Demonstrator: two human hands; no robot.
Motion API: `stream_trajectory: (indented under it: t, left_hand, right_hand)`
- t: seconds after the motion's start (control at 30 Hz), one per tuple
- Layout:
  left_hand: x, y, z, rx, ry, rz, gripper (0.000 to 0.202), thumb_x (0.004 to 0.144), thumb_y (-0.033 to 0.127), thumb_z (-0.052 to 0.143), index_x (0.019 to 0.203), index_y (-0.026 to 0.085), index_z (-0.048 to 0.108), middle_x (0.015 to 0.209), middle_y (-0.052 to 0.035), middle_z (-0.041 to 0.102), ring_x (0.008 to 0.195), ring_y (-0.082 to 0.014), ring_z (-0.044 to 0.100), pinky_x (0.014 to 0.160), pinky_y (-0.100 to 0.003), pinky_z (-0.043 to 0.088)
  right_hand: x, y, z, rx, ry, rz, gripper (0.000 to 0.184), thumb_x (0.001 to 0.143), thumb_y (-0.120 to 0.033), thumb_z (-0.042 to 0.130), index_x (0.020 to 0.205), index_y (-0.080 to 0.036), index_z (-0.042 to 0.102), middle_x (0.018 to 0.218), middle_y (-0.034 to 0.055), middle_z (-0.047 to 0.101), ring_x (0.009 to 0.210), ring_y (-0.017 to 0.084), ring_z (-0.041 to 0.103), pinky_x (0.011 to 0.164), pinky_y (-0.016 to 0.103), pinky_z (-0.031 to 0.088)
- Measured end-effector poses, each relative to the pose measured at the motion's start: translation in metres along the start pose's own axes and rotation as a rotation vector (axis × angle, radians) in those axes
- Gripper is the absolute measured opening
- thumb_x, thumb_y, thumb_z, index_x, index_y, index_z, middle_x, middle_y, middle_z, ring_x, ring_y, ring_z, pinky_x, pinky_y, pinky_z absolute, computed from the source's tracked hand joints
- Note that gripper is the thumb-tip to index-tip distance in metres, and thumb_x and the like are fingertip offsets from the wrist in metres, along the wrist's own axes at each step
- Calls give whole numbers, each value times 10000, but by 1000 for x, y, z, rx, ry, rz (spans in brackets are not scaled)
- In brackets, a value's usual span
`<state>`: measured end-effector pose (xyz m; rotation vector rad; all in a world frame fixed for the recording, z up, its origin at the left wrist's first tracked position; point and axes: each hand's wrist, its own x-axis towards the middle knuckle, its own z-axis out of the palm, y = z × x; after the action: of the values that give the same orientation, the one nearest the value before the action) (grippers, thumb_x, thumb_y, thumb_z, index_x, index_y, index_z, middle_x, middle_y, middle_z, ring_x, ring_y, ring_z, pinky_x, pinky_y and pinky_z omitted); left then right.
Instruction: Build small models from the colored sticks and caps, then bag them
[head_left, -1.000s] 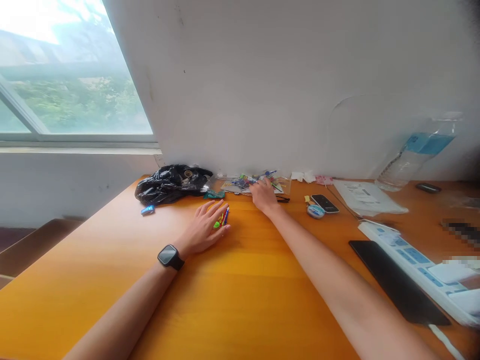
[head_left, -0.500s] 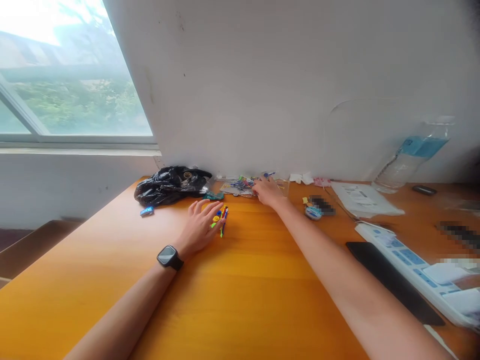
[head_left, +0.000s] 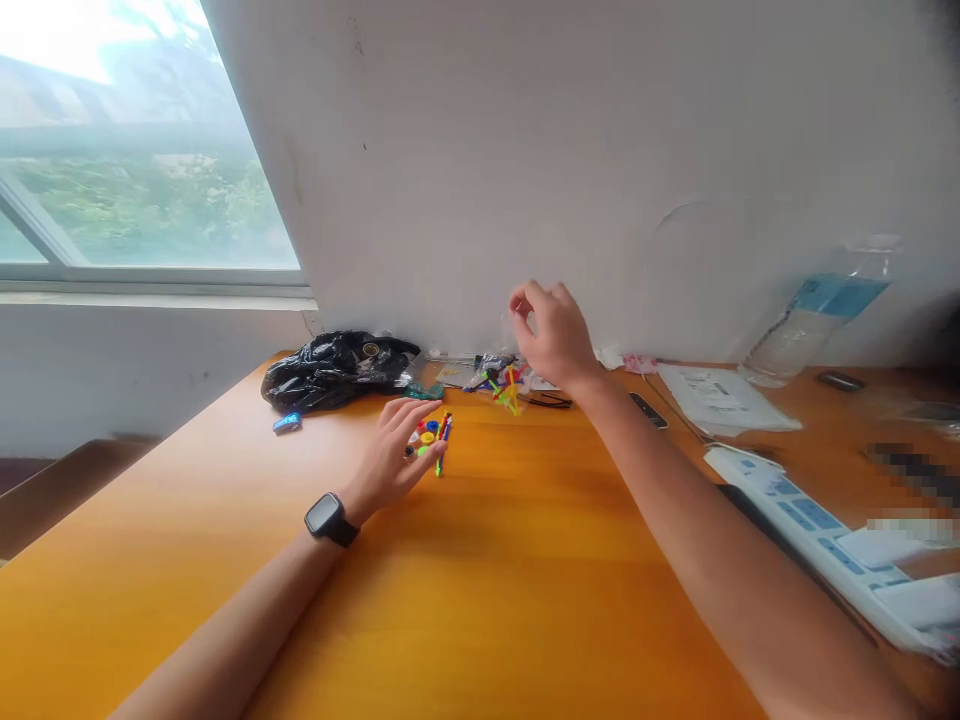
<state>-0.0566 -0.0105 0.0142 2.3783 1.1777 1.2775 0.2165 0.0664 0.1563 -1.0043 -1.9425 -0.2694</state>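
My right hand (head_left: 553, 335) is raised near the wall, thumb and fingers pinched together. From it seems to hang a clear plastic bag with red, yellow and green plastic pieces (head_left: 510, 390) at its lower end; the film itself is hard to make out. My left hand (head_left: 394, 445), with a black watch on its wrist, rests open on the table. Beside its thumb and fingers lie small round coloured pieces (head_left: 427, 438) and a row of thin coloured sticks (head_left: 444, 443), partly covered by the hand.
A black plastic bag (head_left: 337, 370) and a small blue object (head_left: 287, 423) lie at the back left. To the right are a white power strip (head_left: 806, 535), a white packet (head_left: 724, 397), a phone-like black object (head_left: 649, 410) and a tilted clear bottle (head_left: 821, 310).
My right hand has lifted up from the pile by the wall, and the coloured pieces now show beneath it. The left hand has stayed nearly in place, uncovering more of the round pieces.
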Motion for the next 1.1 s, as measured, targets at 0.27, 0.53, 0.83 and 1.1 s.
stream_trajectory:
  t: [0.27,0.53,0.83,1.1]
  left_hand:
    - [1,96,34,-1058,-364,-552,512,961,592,700,1216,148,695,1183,-173,738,1008,-287,744,900,-424,592]
    - [22,76,36,-589,-249,-622,517,859,654,772,981,157,700,821,-83,771,712,-213,737,582,-262,513]
    - [63,87,29,140,-297,-113,583,1008,603,550,617,195,692,512,-14,545,470,-130,441,504,-284,245]
    - [84,118,14,11,-198,-80,344,880,490,734,739,183,796,568,12,605,535,-111,452,526,-250,316]
  right_hand:
    - [-88,-29,-23,512,-6,483,144,1033,-389,549,1059,-252,509,717,-32,534,610,161,496,604,305,397]
    - [-186,19,-23,824,-184,1086,552,781,-635,788,1100,-212,635,643,-60,529,535,117,400,518,247,293]
    - [-206,27,3,624,-218,768,516,995,-694,476,1155,-261,706,1249,86,742,1249,285,648,1087,412,475]
    - [-207,35,6,684,-251,778,666,1039,-730,326,1276,-224,689,1268,118,747,1259,280,658,1132,430,460]
